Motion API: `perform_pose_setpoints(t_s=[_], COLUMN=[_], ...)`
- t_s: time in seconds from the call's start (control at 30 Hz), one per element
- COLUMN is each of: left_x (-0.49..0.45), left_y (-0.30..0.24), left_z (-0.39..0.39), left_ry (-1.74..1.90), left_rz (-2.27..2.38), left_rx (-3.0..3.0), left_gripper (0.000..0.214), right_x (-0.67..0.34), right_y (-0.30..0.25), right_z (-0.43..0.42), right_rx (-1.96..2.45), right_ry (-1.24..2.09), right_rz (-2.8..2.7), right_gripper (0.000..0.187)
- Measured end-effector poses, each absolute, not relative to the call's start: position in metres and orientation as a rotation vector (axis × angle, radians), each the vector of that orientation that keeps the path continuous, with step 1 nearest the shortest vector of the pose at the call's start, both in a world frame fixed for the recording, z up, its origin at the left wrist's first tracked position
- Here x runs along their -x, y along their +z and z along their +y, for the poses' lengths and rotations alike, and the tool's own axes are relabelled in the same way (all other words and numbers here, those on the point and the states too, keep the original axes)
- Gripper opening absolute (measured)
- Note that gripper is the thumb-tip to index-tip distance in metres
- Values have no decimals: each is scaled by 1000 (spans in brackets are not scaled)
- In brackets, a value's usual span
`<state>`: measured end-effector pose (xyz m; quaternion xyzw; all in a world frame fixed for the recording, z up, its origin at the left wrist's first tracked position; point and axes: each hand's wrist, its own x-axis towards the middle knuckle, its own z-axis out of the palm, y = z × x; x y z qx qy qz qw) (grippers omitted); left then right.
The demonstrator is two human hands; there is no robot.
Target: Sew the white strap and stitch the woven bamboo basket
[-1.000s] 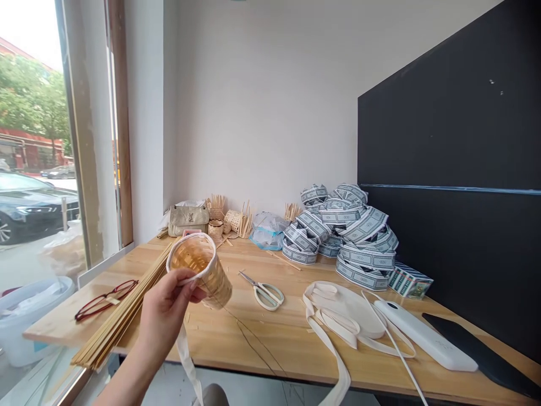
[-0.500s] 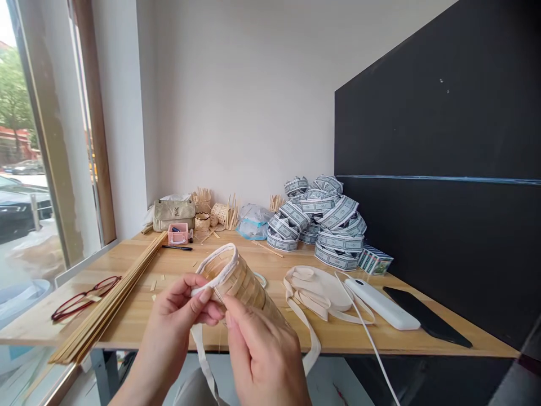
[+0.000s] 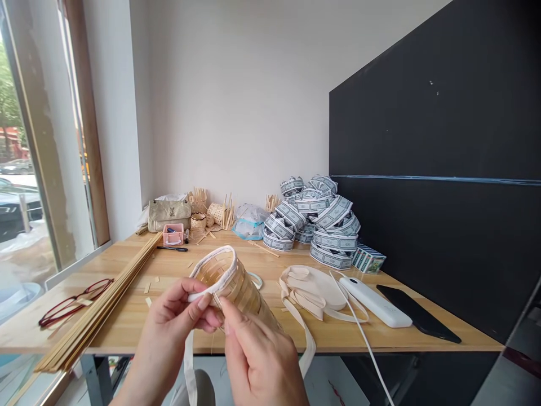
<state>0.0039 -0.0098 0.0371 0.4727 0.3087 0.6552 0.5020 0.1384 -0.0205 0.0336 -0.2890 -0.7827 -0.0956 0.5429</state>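
left hand (image 3: pixel 169 316) closed on the rim of a woven bamboo basket (image 3: pixel 236 293), pressing white ribbon (image 3: pixel 215 260) against it. right hand (image 3: pixel 262 361) pinching at the same rim, fingers closed. basket held tilted, lying at 12 o'clock from the hands, above the wooden table (image 3: pixel 127 265). coil of cream ribbon (image 3: pixel 310 290) at 2 o'clock, bamboo strips (image 3: pixel 97 304) at 9 o'clock, red glasses (image 3: pixel 76 304) just past them.

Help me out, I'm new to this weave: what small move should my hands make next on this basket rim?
Probably draw the white tape snug along the rim with the right hand, since its loose tail hangs below the woven bamboo basket while the left hand pinches it at the rim.
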Motion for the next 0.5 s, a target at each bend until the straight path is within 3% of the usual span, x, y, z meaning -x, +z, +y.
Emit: perform_pose_setpoints(t_s=[0.5], left_x=[-4], left_y=[36], left_z=[-11], left_ry=[1668], left_rz=[832], left_rx=[-1372], left_gripper=[11], right_x=[-137], right_y=[38], right_z=[-20], right_rx=[665], right_ry=[-183], right_rz=[-1838], right_gripper=[34])
